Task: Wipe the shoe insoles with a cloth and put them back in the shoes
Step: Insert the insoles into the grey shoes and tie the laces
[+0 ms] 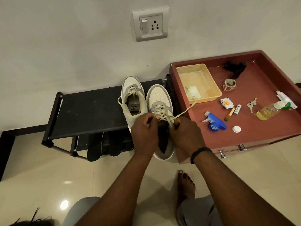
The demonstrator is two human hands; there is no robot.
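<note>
Two cream and grey sneakers stand on a black shoe rack (84, 113). The left shoe (133, 101) has a grey insole showing in its opening. The right shoe (160, 101) is nearer me, with both my hands at its opening. My left hand (144, 136) grips the shoe's left side near the laces. My right hand (184, 136) grips the right side, and a lace runs out past it onto the cabinet. Between my hands the dark inside of the shoe shows. Two dark insoles (104, 145) lie on the rack's lower shelf. A white cloth (193, 92) lies in a tray.
A red-brown cabinet top (254, 128) on the right holds a yellow tray (199, 82), a blue sprayer head (214, 123), a spray bottle with yellow liquid (273, 109), keys, tape and small items. A wall socket (150, 24) is above. My bare foot (185, 186) is on the tiled floor.
</note>
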